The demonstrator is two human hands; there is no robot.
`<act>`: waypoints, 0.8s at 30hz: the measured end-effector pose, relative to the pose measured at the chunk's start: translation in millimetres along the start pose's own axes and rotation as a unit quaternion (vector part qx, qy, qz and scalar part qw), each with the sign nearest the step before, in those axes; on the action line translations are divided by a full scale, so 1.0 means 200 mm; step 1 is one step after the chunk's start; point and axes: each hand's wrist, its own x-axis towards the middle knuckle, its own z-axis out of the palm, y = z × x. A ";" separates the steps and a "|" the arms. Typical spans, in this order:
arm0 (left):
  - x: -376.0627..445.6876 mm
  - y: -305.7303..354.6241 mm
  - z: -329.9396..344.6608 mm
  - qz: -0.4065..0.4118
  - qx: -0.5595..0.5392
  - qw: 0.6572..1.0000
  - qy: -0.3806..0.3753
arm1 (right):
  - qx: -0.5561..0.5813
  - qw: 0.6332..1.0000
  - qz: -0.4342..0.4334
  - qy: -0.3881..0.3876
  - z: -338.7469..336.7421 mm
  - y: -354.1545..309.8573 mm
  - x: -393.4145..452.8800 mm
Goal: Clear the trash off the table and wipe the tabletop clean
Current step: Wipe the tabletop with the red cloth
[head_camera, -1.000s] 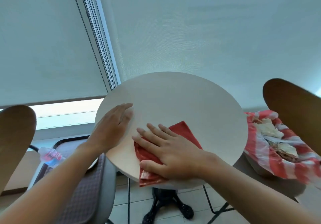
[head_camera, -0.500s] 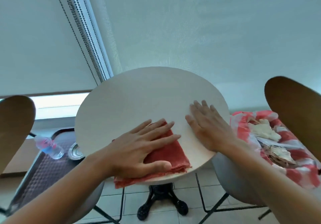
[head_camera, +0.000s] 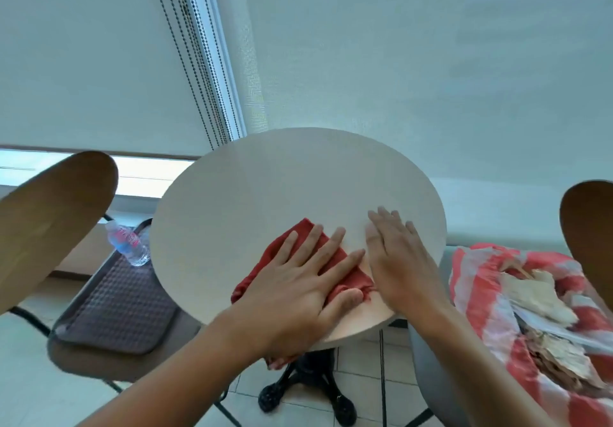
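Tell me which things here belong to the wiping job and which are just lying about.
Job: red cloth under left hand; right hand flat on table; trash bag on the right chair.
Lying about: water bottle on brown tray; left chair.

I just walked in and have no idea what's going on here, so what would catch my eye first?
A bright red cloth lies near the front edge of a round pale table, with the left hand pressed flat on it. The right hand lies flat on the tabletop just beside it. On the chair to the right sits a red-and-white striped bag full of crumpled paper trash.
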 end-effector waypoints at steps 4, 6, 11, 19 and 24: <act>0.15 0.06 0.02 -0.046 -0.023 0.999 0.017 | 0.111 0.993 0.013 0.023 -0.04 0.00 -0.01; 0.23 0.08 0.02 -0.058 -0.032 0.997 0.025 | 0.145 0.989 0.018 0.037 -0.05 -0.01 -0.02; 0.44 0.08 0.02 -0.072 -0.047 0.996 0.024 | 0.230 0.969 0.052 0.070 -0.08 0.01 0.00; 0.46 -0.06 -0.16 -0.072 -0.296 0.947 0.100 | 0.181 0.981 0.062 0.030 -0.11 -0.08 0.06; 0.20 -0.41 -0.14 -0.126 -0.257 0.943 0.167 | -0.053 0.995 0.042 -0.070 0.05 -0.28 0.11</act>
